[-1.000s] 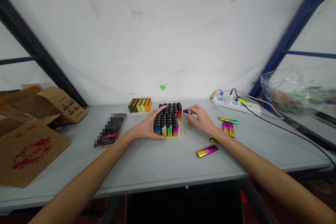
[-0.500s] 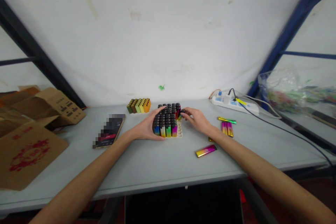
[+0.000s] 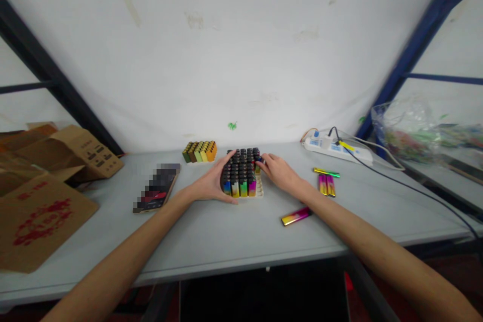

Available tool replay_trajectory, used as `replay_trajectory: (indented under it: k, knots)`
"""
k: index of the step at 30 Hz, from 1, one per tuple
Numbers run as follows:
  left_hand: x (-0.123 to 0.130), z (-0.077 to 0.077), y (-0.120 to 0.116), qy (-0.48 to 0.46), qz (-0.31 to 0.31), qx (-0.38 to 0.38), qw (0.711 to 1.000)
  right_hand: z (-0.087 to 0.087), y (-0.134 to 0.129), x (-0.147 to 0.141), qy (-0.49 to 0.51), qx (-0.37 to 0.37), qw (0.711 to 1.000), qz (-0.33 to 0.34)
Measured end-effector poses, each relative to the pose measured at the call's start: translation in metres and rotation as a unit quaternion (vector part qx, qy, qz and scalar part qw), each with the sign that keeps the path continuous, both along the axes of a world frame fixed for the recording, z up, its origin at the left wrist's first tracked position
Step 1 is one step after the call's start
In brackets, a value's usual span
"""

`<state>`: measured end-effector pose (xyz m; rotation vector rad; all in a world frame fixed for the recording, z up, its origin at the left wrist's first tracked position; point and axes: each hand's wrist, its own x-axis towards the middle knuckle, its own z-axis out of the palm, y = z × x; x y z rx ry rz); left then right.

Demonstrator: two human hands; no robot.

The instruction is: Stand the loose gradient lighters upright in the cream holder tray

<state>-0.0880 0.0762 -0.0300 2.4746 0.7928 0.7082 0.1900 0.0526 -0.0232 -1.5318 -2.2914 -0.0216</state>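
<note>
Upright lighters with black tops (image 3: 241, 173) stand packed in a pale slotted tray (image 3: 260, 193). My left hand (image 3: 211, 183) wraps round the left side of this block, thumb near the front and fingers at the back. At the right-hand column, my right hand (image 3: 278, 171) pinches a lighter (image 3: 258, 168) by its upper end, upright in the tray; the fingers partly cover it. Some slots in front of that lighter are bare. A yellow-and-purple lighter (image 3: 296, 217) lies on the table by my right forearm. Farther right are two pink-and-yellow lighters (image 3: 326, 185) and a green-and-yellow one (image 3: 326, 173).
Behind on the left stands a second block of yellow, green and orange lighters (image 3: 199, 152). A phone (image 3: 157, 188) lies left of my arm, near brown cardboard packaging (image 3: 49, 216). A power strip (image 3: 337, 151) with cables and a clear plastic bag (image 3: 403, 123) are at right.
My right hand has moved slightly left and down, bringing the lighter lower into the tray's right column. My left hand stays round the block. My right forearm now covers another loose lighter.
</note>
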Motion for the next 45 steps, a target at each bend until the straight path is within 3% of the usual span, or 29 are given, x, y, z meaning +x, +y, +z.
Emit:
replay_trajectory:
  k: [3, 6, 10, 12, 17, 21, 25, 31, 34, 40, 45]
  knots:
    - [0.0, -0.001, -0.001, 0.002, 0.003, 0.022, 1.0, 0.004, 0.0, 0.008, -0.02, -0.009, 1.0, 0.013]
    - [0.001, -0.001, -0.001, -0.002, 0.001, 0.032, 0.999, 0.02, -0.005, 0.025, 0.024, -0.015, 0.997, 0.067]
    - [0.002, -0.001, -0.001, -0.011, 0.001, 0.035, 0.999, 0.048, -0.029, 0.055, 0.072, -0.144, 0.969, 0.186]
    - [0.001, -0.002, 0.0, -0.01, 0.0, 0.037, 0.999, 0.055, -0.045, 0.066, 0.068, -0.203, 0.955, 0.204]
    - [0.0, -0.002, 0.0, -0.008, -0.001, 0.036, 0.999, 0.048, -0.083, 0.075, -0.005, -0.302, 0.931, 0.204]
    - [0.001, 0.0, -0.001, -0.007, -0.008, 0.04, 0.999, 0.044, -0.094, 0.069, -0.014, -0.288, 0.939, 0.19]
    - [0.002, 0.002, -0.003, -0.004, -0.008, 0.048, 0.999, 0.053, -0.083, 0.061, 0.011, -0.25, 0.952, 0.174]
    - [0.002, 0.003, -0.003, 0.002, -0.008, 0.055, 0.998, 0.074, -0.043, 0.048, 0.12, -0.168, 0.964, 0.166]
    - [0.002, 0.003, -0.003, 0.007, -0.007, 0.056, 0.998, 0.076, -0.028, 0.043, 0.189, -0.135, 0.96, 0.154]
    - [0.002, 0.004, -0.004, 0.007, -0.007, 0.053, 0.999, 0.046, -0.01, 0.044, 0.324, -0.153, 0.927, 0.109]
    - [0.003, 0.005, -0.005, 0.002, -0.011, 0.049, 0.999, 0.021, -0.003, 0.044, 0.371, -0.182, 0.895, 0.166]
